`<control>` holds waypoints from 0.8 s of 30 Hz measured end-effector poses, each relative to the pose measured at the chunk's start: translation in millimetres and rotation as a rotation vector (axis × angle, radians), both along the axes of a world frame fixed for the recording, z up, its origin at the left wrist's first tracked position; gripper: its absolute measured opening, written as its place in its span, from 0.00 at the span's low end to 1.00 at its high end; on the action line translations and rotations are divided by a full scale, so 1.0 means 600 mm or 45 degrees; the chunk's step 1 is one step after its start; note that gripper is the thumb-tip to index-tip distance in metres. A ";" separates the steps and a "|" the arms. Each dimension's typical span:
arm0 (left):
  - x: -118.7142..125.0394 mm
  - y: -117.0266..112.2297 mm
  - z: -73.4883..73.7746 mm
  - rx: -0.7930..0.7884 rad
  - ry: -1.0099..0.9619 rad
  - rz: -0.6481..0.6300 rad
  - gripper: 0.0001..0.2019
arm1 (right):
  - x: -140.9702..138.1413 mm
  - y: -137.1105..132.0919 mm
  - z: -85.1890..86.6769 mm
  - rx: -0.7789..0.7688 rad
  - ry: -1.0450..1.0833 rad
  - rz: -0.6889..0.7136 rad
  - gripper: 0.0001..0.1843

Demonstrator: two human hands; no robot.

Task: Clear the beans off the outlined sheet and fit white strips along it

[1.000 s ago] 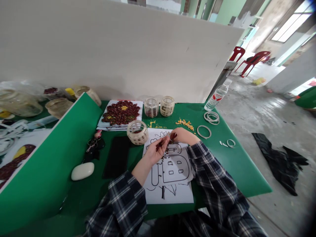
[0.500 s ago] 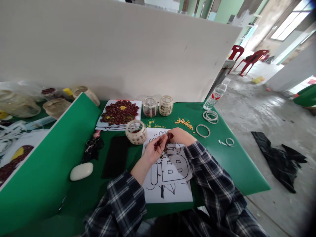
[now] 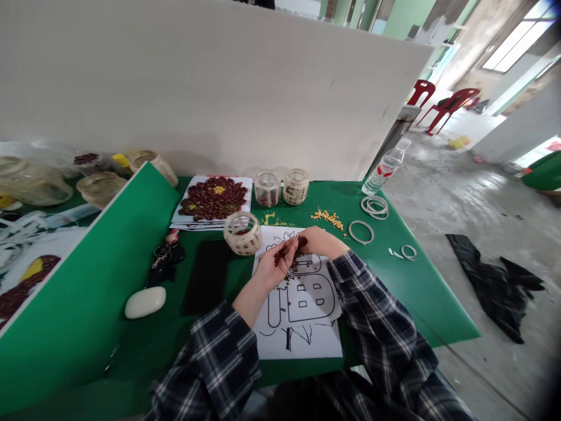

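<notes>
My left hand (image 3: 277, 261) is cupped above a white sheet with a black line drawing (image 3: 307, 345), and a small heap of dark red beans (image 3: 279, 255) lies in its palm. Close against it, my right hand (image 3: 318, 241) has its fingers curled; something dark red shows at the fingertips, too small to name. Small dark beans (image 3: 294, 266) are scattered on the drawing below both hands. Just left of the sheet stands an open jar (image 3: 242, 234) with some red beans inside.
Two jars (image 3: 267, 188) stand at the back beside a flower picture made of beans (image 3: 214, 199). Yellow kernels (image 3: 328, 218), tape rings (image 3: 362, 232) and a water bottle (image 3: 385, 169) are to the right. A black phone (image 3: 205, 278) and white oval case (image 3: 145, 302) lie left, near a green divider (image 3: 100, 280).
Both hands stay almost in place over the sheet. The right fingers have shifted slightly at the beans, and the whole view has moved a little.
</notes>
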State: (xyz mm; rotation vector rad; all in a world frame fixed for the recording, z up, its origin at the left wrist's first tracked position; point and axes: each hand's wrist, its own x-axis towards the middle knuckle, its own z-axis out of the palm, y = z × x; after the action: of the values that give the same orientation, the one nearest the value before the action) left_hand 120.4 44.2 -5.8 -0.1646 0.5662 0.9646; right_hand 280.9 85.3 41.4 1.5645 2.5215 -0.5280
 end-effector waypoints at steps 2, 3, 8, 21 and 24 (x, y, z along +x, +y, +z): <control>0.000 -0.001 0.000 0.000 0.006 -0.002 0.15 | -0.001 0.000 -0.001 0.020 -0.021 -0.007 0.08; 0.000 -0.001 0.000 0.000 0.008 -0.005 0.15 | -0.002 0.000 -0.003 0.029 -0.029 -0.013 0.08; 0.002 0.000 -0.005 0.013 0.017 -0.005 0.14 | -0.011 -0.003 -0.008 0.046 -0.133 -0.068 0.11; 0.001 0.001 -0.007 0.030 0.075 0.082 0.16 | -0.016 -0.017 -0.005 0.138 -0.134 -0.108 0.10; 0.001 0.000 -0.006 0.019 0.097 0.077 0.15 | -0.007 -0.008 -0.004 0.081 -0.077 -0.144 0.08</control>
State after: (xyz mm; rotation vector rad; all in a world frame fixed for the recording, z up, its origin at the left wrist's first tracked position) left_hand 120.8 44.5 -9.1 -0.1325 0.6265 1.0372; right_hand 277.0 80.2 38.8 1.7259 2.4397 -0.4099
